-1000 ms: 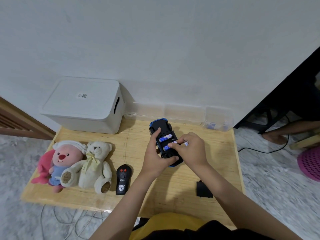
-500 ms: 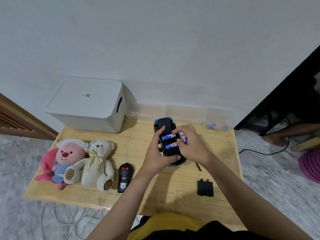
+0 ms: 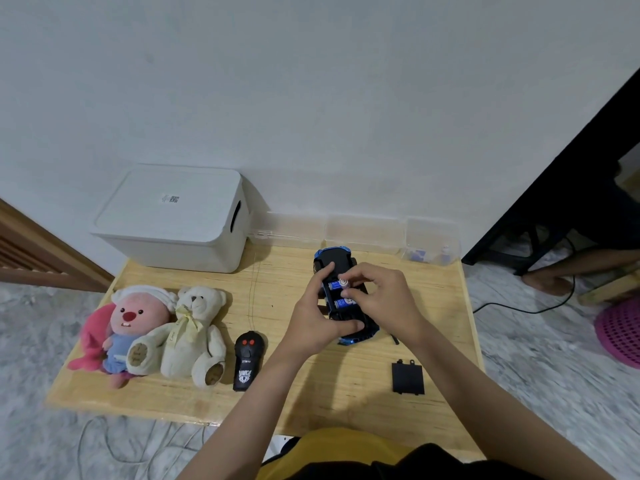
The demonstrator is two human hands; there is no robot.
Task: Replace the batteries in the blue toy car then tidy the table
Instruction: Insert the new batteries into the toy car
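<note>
Your left hand (image 3: 317,315) clamps the upturned blue toy car (image 3: 341,296) at the middle-right of the pale wooden table (image 3: 294,396), thumb along its glossy side; your right hand (image 3: 382,299) pinches a cylindrical battery (image 3: 343,283) above the open bay, where blue-jacketed batteries (image 3: 341,302) lie; the flat black battery cover (image 3: 407,378) rests apart, nearer you; a black remote (image 3: 247,360) lies just beside two fuzzy plush toys (image 3: 156,334).

Home: plush toys (image 3: 156,334), low wooden table (image 3: 294,403), marble floor (image 3: 540,358).
</note>
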